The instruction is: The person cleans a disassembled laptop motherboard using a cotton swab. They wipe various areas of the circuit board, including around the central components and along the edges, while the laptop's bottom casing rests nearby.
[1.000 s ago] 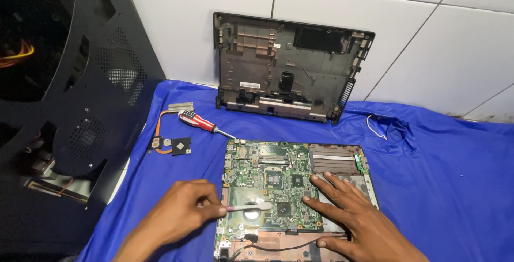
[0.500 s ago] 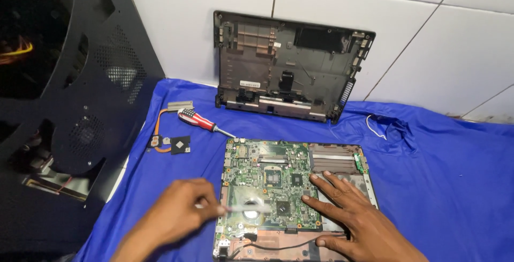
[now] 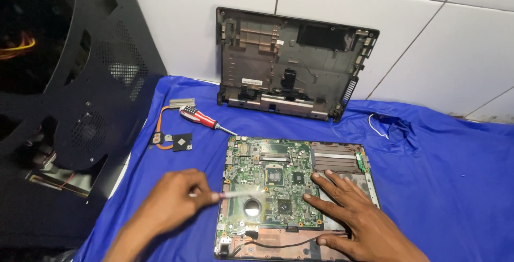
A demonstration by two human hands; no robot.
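At the far left stands a black computer case panel point(image 3: 80, 80), well apart from our work. On the blue cloth point(image 3: 439, 187) near it lie a copper heat pipe assembly point(image 3: 170, 133) and a screwdriver with a striped handle point(image 3: 201, 118), both untouched.

Our left hand point(image 3: 171, 206) is closed around the handle of a small pale brush point(image 3: 241, 192); the head is blurred, so we cannot tell if the bristles touch the board. The brush lies over the left part of the green motherboard point(image 3: 267, 181), just above the round fan opening point(image 3: 251, 207). The motherboard sits in the laptop base frame point(image 3: 342, 160), in the middle of the cloth, right in front of us.

To do this well, we think the strokes must be light and go in one direction, away from the two chips point(image 3: 274, 175), so dust does not collect around them. We should keep the brush flat and not catch the small parts or the black cable point(image 3: 284, 247) at the lower edge.

Our right hand point(image 3: 348, 214) is open, fingers spread, pressing flat on the right side of the board and frame; it holds nothing. We judge this steadying is useful, but the fingertips should stay on the frame when possible.

Behind, the laptop bottom cover point(image 3: 292, 64) leans on the tiled wall point(image 3: 428, 37)
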